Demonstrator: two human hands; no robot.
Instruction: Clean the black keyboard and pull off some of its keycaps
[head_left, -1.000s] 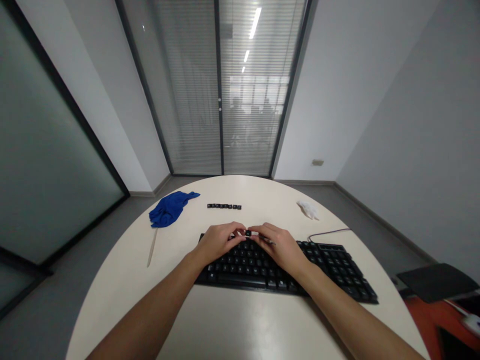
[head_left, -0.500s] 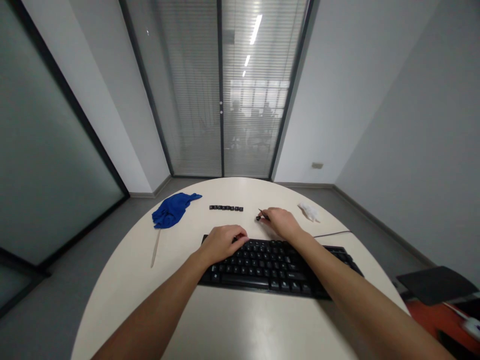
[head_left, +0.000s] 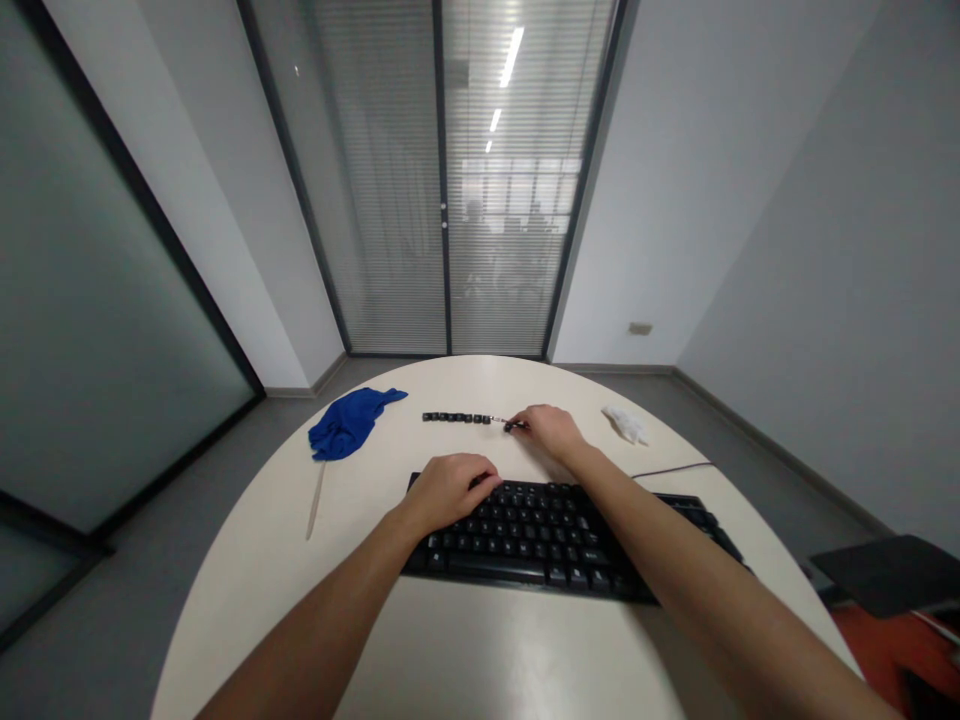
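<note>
A black keyboard (head_left: pixel 525 530) lies on the table, some of it hidden under my forearms. My left hand (head_left: pixel 452 490) is curled over its upper left part, fingers bent at the far edge. Beyond the keyboard, my right hand (head_left: pixel 551 432) is pinched around a small black keycap (head_left: pixel 511 427) and a thin, shiny-tipped tool (head_left: pixel 498 420) whose kind I cannot make out. The tool's tip points left, close to the right end of a row of several black keycaps (head_left: pixel 456 417) on the tabletop.
A blue cloth (head_left: pixel 352 424) lies on the left of the round table (head_left: pixel 247 600), with a pale stick (head_left: pixel 315 500) below it. To the right are a crumpled white tissue (head_left: pixel 625 425) and the keyboard's cable (head_left: pixel 673 469). A red and black object (head_left: pixel 877 640) stands beyond the table edge.
My right hand has moved slightly left and away from me, bringing the keycap and tool nearer the row. My left hand stays on the keyboard.
</note>
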